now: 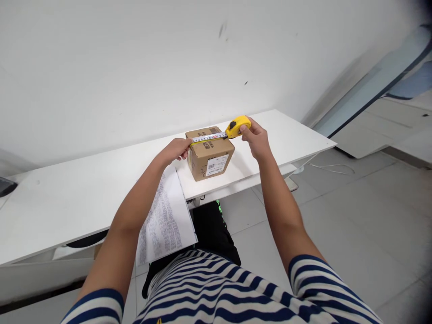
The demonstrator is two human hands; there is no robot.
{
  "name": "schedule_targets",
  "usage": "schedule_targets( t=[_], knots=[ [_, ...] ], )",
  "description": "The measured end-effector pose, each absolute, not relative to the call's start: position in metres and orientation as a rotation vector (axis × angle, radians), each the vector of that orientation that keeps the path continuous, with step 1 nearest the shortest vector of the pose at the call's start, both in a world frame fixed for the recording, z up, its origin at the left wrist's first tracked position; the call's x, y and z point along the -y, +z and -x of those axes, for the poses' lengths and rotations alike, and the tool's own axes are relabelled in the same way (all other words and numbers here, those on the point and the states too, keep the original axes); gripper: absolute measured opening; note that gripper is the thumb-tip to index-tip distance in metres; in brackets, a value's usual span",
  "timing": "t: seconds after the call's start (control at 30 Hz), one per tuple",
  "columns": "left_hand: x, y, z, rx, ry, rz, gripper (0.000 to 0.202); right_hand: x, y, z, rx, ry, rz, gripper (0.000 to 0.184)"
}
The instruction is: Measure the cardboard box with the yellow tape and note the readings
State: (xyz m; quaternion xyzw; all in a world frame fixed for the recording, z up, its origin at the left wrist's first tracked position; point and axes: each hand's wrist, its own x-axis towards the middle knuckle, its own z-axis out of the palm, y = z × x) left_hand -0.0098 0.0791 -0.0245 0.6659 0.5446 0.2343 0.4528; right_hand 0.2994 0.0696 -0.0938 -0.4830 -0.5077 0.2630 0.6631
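A brown cardboard box (pixel 198 163) stands on the white table (pixel 94 184), with a white printed label (pixel 216 165) on the side facing me. A yellow tape measure (pixel 239 126) is gripped in my right hand (pixel 255 137) just beyond the box's right top edge. Its drawn-out blade (pixel 204 138) crosses the box top from side to side, numbers facing up. At the left top edge, my left hand (pixel 178 150) pinches the blade's end, and its fingers hide the tip. Dark print shows on the box top beside the blade.
A sheet covered in handwriting (pixel 165 220) hangs over the table's front edge, below my left forearm. A white wall (pixel 135 67) rises behind the table. A dark object (pixel 6 186) sits at the far left. On the floor to the right lies a pale cable (pixel 332 168).
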Motion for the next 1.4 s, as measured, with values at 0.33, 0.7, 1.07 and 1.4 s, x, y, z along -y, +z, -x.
schedule_targets(
  t=[0.33,0.7,1.07,1.4],
  knots=[
    [-0.082,-0.028,0.019,-1.24,0.797,-1.582,0.038,-0.061,-0.085,-0.301,1.176,0.459,1.083,0.089],
    [-0.153,0.033,-0.017,-1.167,0.661,-1.962,0.018,0.081,-0.091,-0.197,1.332,-0.632,1.242,0.049],
    [-0.161,-0.02,-0.05,-1.256,0.451,-2.354,0.024,0.039,-0.073,-0.179,1.309,-0.5,1.478,0.039],
    [-0.163,-0.032,-0.045,-1.254,0.595,-2.095,0.027,0.041,-0.076,-0.182,1.304,-0.496,1.468,0.04]
  ],
)
